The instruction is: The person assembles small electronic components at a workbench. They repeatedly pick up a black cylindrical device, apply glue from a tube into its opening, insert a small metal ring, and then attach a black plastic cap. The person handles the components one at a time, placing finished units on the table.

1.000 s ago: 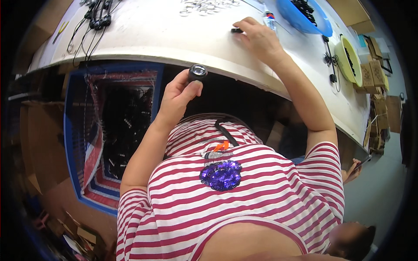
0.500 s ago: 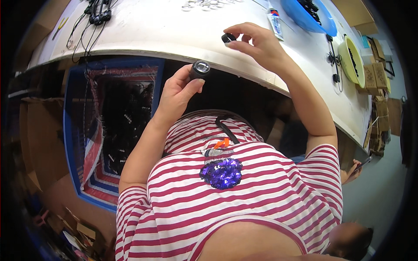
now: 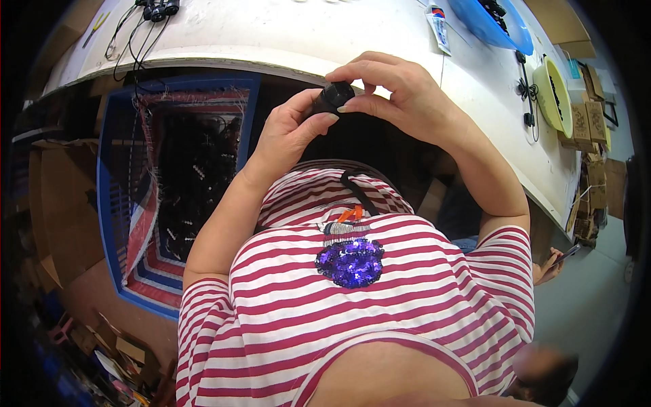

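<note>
My left hand (image 3: 283,132) is closed around a short black cylinder (image 3: 323,103), seemingly a flashlight head; its clear lens, seen a moment ago, is hidden now. With thumb and fingers, my right hand (image 3: 397,91) pinches a black ring-shaped cap (image 3: 338,93) at the cylinder's upper right end. The two pieces touch, but whether they are joined I cannot tell. Both hands are in front of the white table's (image 3: 271,34) near edge.
A blue crate (image 3: 108,197) lined with striped cloth stands at left, full of black parts (image 3: 193,183). Corded black devices (image 3: 157,10), a tube (image 3: 439,30), a blue basin (image 3: 498,34) and a yellow basin (image 3: 556,102) are on the table. Another person's hand (image 3: 548,268) holds a phone at right.
My right hand has moved down and left, bringing the cap against the cylinder. My left hand has shifted slightly right and tilted the cylinder, so its lens no longer shows.
</note>
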The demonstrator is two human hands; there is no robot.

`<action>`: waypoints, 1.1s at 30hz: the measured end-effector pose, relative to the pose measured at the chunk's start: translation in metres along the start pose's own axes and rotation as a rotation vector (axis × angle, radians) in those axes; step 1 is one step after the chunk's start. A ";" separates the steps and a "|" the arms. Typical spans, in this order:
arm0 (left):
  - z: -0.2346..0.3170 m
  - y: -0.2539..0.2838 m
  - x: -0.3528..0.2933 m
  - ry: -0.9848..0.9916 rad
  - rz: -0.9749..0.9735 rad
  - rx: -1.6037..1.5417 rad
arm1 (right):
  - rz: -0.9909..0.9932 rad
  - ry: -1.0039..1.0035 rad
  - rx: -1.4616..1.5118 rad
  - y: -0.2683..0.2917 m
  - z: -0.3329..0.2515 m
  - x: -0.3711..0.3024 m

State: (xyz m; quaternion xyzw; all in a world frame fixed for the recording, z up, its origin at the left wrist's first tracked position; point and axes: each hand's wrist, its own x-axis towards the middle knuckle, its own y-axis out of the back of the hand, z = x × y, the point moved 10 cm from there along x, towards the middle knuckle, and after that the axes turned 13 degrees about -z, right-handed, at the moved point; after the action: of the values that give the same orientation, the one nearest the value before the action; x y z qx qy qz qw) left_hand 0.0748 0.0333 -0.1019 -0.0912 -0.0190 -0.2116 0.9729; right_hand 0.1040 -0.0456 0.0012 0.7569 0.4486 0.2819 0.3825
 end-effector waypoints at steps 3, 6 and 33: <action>0.003 -0.003 0.000 0.040 -0.021 0.024 | -0.004 -0.031 -0.073 0.000 0.000 -0.002; 0.009 -0.005 -0.001 0.073 -0.009 0.143 | -0.047 -0.182 -0.125 -0.002 0.006 -0.006; 0.021 -0.004 0.024 0.045 -0.154 0.218 | -0.042 0.006 -0.265 0.023 -0.014 -0.005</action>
State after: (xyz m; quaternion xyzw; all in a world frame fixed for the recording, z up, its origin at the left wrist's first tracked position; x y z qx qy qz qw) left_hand 0.0953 0.0238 -0.0792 0.0218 -0.0272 -0.2843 0.9581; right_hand 0.1020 -0.0521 0.0271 0.6893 0.4245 0.3328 0.4836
